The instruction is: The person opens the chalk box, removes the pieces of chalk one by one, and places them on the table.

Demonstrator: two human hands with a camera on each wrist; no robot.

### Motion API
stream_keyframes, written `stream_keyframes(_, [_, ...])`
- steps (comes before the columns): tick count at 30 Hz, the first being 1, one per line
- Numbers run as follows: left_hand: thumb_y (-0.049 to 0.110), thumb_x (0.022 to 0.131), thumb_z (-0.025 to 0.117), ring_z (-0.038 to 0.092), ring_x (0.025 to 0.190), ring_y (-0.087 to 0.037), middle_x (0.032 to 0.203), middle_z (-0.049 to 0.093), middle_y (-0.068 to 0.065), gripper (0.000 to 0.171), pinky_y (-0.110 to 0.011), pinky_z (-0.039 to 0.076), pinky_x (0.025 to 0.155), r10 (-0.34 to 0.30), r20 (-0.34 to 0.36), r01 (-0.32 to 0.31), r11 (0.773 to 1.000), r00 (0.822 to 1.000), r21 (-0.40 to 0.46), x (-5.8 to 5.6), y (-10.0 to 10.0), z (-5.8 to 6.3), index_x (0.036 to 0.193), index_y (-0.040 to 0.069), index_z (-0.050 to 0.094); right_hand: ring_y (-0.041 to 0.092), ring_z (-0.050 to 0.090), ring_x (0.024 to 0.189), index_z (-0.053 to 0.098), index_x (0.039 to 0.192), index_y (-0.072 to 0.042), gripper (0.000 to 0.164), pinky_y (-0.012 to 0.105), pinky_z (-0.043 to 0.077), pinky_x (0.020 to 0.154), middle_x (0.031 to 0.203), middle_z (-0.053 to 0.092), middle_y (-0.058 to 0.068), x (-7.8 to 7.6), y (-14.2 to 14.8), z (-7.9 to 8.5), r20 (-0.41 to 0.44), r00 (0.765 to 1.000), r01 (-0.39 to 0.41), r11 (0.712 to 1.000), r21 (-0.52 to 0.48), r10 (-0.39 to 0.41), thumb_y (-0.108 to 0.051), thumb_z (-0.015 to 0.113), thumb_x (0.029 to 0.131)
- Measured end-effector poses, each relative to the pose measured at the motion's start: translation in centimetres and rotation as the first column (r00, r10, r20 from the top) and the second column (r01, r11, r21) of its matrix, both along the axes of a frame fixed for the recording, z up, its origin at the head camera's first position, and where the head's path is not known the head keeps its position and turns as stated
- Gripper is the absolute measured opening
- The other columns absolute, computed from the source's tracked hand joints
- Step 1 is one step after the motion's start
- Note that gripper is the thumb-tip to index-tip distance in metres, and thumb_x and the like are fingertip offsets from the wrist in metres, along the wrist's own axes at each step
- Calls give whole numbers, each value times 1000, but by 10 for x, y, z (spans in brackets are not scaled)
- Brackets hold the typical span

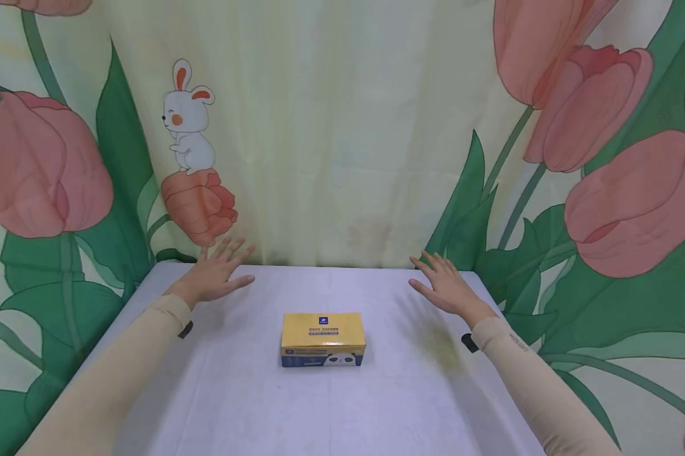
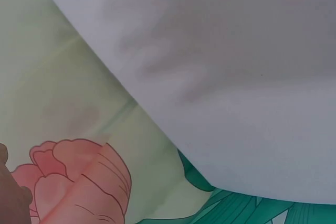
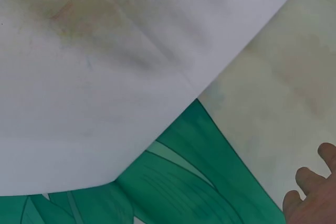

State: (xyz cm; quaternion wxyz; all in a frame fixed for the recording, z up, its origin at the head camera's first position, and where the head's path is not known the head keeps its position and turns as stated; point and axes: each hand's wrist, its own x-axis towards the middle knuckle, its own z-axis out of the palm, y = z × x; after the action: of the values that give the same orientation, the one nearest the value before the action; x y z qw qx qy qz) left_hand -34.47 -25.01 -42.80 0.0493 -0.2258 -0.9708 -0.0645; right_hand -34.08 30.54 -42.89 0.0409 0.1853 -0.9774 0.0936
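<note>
Left hand [image 1: 213, 278], right hand [image 1: 447, 288]: fingers spread, released. Box [image 1: 322, 330] between, nearer than fingertips. Likely pre-contact; next needs fingers inward, back.

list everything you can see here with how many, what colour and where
box: one, yellow above with a blue and white lower front, on the middle of the table
table: one, whitish top, in front of the curtain
stain: one, yellowish-brown, right side of the tabletop
curtain: one, pale cream with prints, behind the table
printed rabbit: one, white, left part of the curtain
printed tulips: several, pink, both sides
printed leaves: several, green, both sides
dark wrist pieces: two, black, one at each wrist
sleeves: two, beige, one on each arm
left hand: one, bare, over the far left of the table
right hand: one, bare, over the far right
</note>
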Motion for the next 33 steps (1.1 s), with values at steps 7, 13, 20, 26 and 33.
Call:
stream_keyframes(7, [62, 103, 48, -1, 158, -47, 173, 10, -20, 82, -77, -6, 116, 14, 5, -15, 1000, 1000, 21, -5, -4, -6, 167, 21, 19, 51, 12, 156, 30, 165, -18, 71, 69, 7, 122, 171, 19, 22, 0, -1, -2, -26, 1000, -13, 1000, -12, 13, -55, 46, 106])
stream_keyframes(13, [64, 102, 47, 2, 158, -48, 172, 14, -20, 83, -75, -7, 118, 0, -32, 1, 1000, 1000, 23, -13, 0, -4, 167, 20, 21, 50, 10, 157, 30, 165, -17, 71, 69, 7, 122, 171, 19, 22, -1, -1, 6, -28, 1000, -9, 1000, -18, 9, -55, 45, 107])
stream_keyframes(20, [63, 102, 48, 3, 158, -48, 173, 13, -18, 83, -73, -10, 118, -24, -44, 25, 1000, 999, 8, -13, 11, -3, 167, 21, 19, 50, 13, 156, 28, 165, -19, 72, 68, 7, 123, 171, 20, 21, -2, -5, 4, -35, 999, -9, 999, -39, 8, -56, 45, 106])
stream_keyframes(26, [62, 102, 50, 13, 157, -48, 169, 29, -16, 77, -74, -3, 119, -91, -5, 91, 995, 996, 44, 4, 33, -12, 164, 21, 32, 45, 17, 157, 25, 166, -20, 74, 68, 13, 122, 171, 21, 17, 7, -22, -13, -7, 999, -43, 997, -65, 42, -56, 47, 106])
stream_keyframes(33, [68, 100, 49, 30, 153, -46, 159, 48, -13, 74, -71, 12, 121, -162, 81, 157, 986, 983, 61, 34, 67, -22, 158, 21, 46, 39, 19, 158, 21, 167, -21, 77, 64, 19, 123, 172, 23, 10, 25, -51, -34, 105, 982, -141, 981, -132, 156, -61, 43, 106])
